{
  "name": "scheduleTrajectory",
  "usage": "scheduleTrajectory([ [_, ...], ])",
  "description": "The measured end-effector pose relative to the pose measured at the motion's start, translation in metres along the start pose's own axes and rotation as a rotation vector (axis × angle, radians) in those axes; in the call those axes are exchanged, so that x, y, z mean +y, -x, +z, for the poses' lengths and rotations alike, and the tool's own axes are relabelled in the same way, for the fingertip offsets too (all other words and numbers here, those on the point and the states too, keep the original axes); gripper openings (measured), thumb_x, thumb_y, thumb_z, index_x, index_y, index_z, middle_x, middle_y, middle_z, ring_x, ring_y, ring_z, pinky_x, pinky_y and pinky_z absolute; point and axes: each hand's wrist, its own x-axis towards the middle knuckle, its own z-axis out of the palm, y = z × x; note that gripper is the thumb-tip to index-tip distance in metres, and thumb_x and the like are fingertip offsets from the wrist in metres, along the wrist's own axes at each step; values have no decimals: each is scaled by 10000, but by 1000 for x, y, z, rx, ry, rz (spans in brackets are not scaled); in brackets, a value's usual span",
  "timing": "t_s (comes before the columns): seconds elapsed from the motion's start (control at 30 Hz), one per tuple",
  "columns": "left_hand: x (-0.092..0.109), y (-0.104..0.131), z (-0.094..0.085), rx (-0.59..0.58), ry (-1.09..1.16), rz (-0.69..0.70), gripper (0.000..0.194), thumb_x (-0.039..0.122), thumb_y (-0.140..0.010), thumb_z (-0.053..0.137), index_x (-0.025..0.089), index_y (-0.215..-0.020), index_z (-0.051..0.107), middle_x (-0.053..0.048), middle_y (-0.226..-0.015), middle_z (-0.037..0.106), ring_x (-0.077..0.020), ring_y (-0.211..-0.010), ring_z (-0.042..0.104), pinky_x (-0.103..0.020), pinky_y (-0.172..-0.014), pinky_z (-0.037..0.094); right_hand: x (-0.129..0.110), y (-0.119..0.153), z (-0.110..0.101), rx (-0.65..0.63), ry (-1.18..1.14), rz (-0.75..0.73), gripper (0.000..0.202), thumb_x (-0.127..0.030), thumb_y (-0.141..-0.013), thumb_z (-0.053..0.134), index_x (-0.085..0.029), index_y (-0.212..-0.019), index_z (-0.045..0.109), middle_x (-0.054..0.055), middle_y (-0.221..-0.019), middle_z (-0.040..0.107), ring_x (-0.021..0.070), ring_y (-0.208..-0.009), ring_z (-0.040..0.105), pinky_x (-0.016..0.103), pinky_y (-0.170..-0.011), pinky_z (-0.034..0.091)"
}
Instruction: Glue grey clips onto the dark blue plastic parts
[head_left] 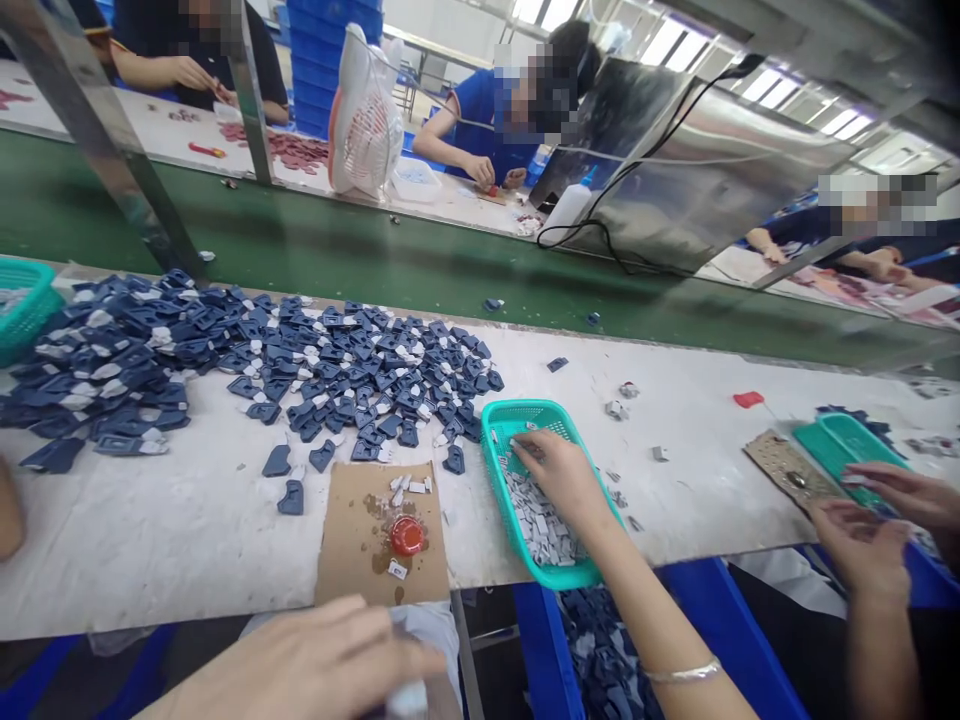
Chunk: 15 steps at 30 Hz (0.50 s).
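My right hand point(559, 475) reaches into a green basket point(491, 470) of small grey-white pieces point(544, 525); its fingertips are pressed together over the pieces, and what they pinch is too small to name. At the bottom edge my left hand point(330, 660) is blurred by motion, with a pale object partly showing under its fingers. Beyond it lies a piece of cardboard point(345, 540) with wet stains, a red round cap point(407, 536) and several small white pieces point(410, 486). A large heap of dark blue parts with white ends point(360, 370) spreads over the table.
Another green basket point(26, 310) stands at the far left. At the right, a person's hands point(870, 530) work near a green tray point(840, 440) and a brown board point(787, 470). Blue bins point(551, 650) sit below the table edge. People sit across the green belt point(420, 260).
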Motion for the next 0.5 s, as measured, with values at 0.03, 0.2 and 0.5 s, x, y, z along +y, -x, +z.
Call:
scheduleTrajectory([
  [0.03,1,0,-1,52,-46,-48,247,342,-762,701,406,-994,757,-1,-938,764,-238,-832,694,-237,-746,518,1,-1,0,3,-7,7,183,-231,-870,510,-157,-899,674,122,-895,691,275,-810,667,408,-760,524],
  [0.2,-20,16,9,376,150,-298,311,426,-891,495,389,-1092,730,-11,-1137,714,-287,-1050,635,-382,-964,469,-7,2,-5,52,-67,50,167,-280,-844,561,-167,-811,679,105,-821,693,271,-765,669,404,-732,532],
  [0.5,-71,4,4,428,648,-379,357,386,-783,709,221,-1099,688,-90,-1174,683,-252,-1118,603,-342,-984,446,-117,52,-10,-50,-378,-109,103,-301,-888,610,-220,-851,661,43,-820,692,211,-757,655,323,-679,533],
])
